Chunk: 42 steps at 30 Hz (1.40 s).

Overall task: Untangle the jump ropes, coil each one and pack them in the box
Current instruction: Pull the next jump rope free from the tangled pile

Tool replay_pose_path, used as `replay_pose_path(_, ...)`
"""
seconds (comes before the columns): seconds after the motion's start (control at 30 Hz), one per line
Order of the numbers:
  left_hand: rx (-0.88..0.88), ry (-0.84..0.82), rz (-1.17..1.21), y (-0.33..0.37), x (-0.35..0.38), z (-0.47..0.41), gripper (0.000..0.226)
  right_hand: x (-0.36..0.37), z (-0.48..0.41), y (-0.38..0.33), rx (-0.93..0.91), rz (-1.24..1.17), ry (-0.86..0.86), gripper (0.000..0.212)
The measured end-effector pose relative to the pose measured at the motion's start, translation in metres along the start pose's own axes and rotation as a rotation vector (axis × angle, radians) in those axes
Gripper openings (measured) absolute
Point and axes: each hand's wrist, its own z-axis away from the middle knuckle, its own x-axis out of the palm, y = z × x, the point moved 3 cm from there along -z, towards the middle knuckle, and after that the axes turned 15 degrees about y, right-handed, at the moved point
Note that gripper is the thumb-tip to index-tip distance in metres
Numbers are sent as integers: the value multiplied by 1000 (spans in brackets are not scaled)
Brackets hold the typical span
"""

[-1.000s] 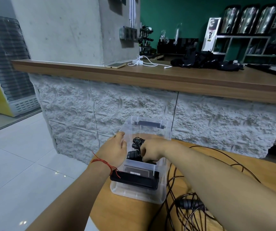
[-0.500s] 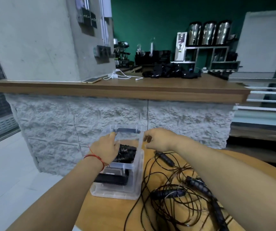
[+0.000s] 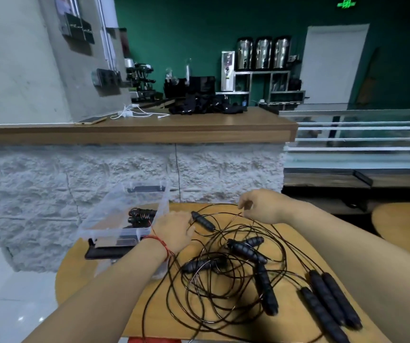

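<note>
A clear plastic box (image 3: 115,209) stands at the left edge of the round wooden table (image 3: 290,233), with one coiled black jump rope (image 3: 142,215) inside. To its right lies a tangle of thin black jump ropes (image 3: 223,288) with several black foam handles (image 3: 264,290). My left hand (image 3: 174,231) closes its fingers on the end of the farthest handle (image 3: 203,221), just right of the box. My right hand (image 3: 263,206) hovers at the far side of the tangle and pinches a thin cord (image 3: 226,217) with thumb and forefinger.
A black lid piece (image 3: 107,252) lies against the box's near side. Behind the table runs a white stone counter with a wooden top (image 3: 149,129) carrying a phone, cables and black items. A second round table (image 3: 404,226) shows at the right. White floor tiles lie left.
My left hand left the box rim and moved right onto a rope handle. My right hand shifted right and took hold of a cord. The view swung right, showing more of the tangle.
</note>
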Motion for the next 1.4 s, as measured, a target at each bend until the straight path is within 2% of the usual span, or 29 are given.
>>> replay_pose_path(0.13, -69, -142, 61, 23, 28, 11, 32, -7, 28, 32, 58, -46, 49, 21)
replay_pose_path(0.27, -102, -308, 70, 41, 60, 24, 33, 8, 52, 56, 129, -36, 26, 14)
replay_pose_path(0.4, -260, -401, 178, 52, 81, 27, 26, 15, 64, 72, 149, -30, 20, 18)
replay_pose_path(0.47, -345, -397, 243, 50, 89, 27, 27, 17, 64, 78, 158, -20, 23, 18)
replay_pose_path(0.53, -414, -339, 298, 47, 91, 22, 29, 20, 61, 81, 172, -12, 15, 18)
replay_pose_path(0.63, -464, -104, 485, 47, 62, -9, 22, 24, 55, 81, 171, -18, 0, 16)
replay_pose_path(0.77, -397, 157, 683, 45, -2, -57, 21, 24, 38, 68, 149, -97, 12, 25)
replay_pose_path(0.9, -296, 263, 771, 31, -51, -89, 21, 16, 8, 36, 155, -331, 117, 57)
replay_pose_path(1.0, -200, 324, 831, 32, -93, -103, 21, 2, -10, 5, 154, -534, 181, 97)
replay_pose_path(1.07, -200, 377, 897, 31, -119, -107, 22, -8, -18, -19, 151, -658, 193, 121)
replay_pose_path(1.2, -208, 401, 1134, 36, -160, -116, 18, -20, -36, -57, 164, -759, 203, 144)
replay_pose_path(1.27, -189, 378, 1300, 44, -179, -120, 16, -15, -45, -71, 179, -781, 192, 146)
replay_pose_path(1.33, -162, 386, 1404, 51, -199, -122, 16, -5, -50, -81, 174, -810, 179, 136)
replay_pose_path(1.37, -153, 400, 1458, 52, -210, -123, 16, 1, -53, -84, 169, -813, 185, 122)
replay_pose_path(1.4, -152, 422, 1508, 53, -218, -125, 16, 9, -56, -82, 155, -807, 193, 96)
